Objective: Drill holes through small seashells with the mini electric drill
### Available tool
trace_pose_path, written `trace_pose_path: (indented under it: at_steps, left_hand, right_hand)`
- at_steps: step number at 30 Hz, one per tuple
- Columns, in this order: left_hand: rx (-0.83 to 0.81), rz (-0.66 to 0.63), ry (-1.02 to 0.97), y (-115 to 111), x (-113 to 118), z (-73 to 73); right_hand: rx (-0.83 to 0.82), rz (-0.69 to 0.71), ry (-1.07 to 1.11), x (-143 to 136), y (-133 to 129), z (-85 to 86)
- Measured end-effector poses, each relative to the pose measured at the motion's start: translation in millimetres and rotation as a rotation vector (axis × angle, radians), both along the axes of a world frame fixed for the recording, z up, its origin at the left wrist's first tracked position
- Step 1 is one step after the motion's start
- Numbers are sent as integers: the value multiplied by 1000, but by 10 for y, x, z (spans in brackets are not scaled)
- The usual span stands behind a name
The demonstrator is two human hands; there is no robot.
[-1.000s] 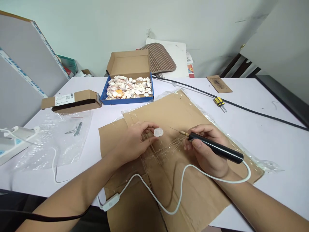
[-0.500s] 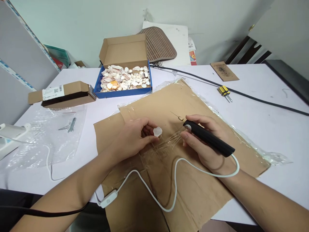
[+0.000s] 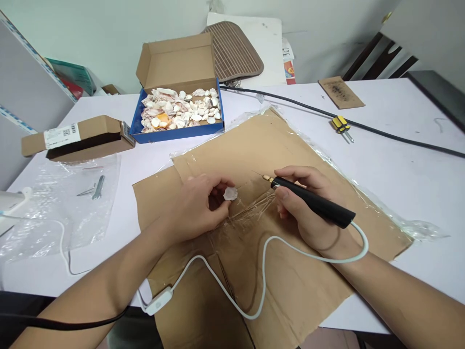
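my forearms bare — left forearm (image 3: 119, 278) and right forearm (image 3: 395, 288) both smooth, slimmer at wrists, broader toward edge of view. left hand (image 3: 192, 208) and right hand (image 3: 312, 230) bare too, fingers slender. curved shadow marking right wrist — black cord (image 3: 72, 325) crossing left forearm.

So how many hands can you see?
2: the left hand holds a small pale piece over the cardboard; the right hand, also over it, grips a black pen-shaped tool.
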State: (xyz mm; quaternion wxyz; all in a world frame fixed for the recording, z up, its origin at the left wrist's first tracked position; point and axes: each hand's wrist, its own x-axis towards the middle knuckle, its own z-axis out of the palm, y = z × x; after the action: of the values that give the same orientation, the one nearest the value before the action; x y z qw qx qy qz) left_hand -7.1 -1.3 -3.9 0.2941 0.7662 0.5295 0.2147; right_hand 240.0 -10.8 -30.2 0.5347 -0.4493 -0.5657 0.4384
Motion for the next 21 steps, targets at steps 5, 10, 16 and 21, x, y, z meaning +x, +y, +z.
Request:
trace_pose_path:
  at_steps: [5, 10, 16, 21]
  left_hand:
    - [-12, -9, 10, 8, -21, -5]
    - [-34, -8, 9, 9, -17, 21]
    - [-41, -10, 15, 30, -34, 24]
    - [-43, 49, -70, 35, -67, 14]
  right_hand:
    - [-13, 0, -28, -14, 19, 4]
    - [0, 3, -49, -12, 17, 5]
    - [-54, -6, -64, 10, 17, -9]
    - [-97, -24, -30, 12, 19, -16]
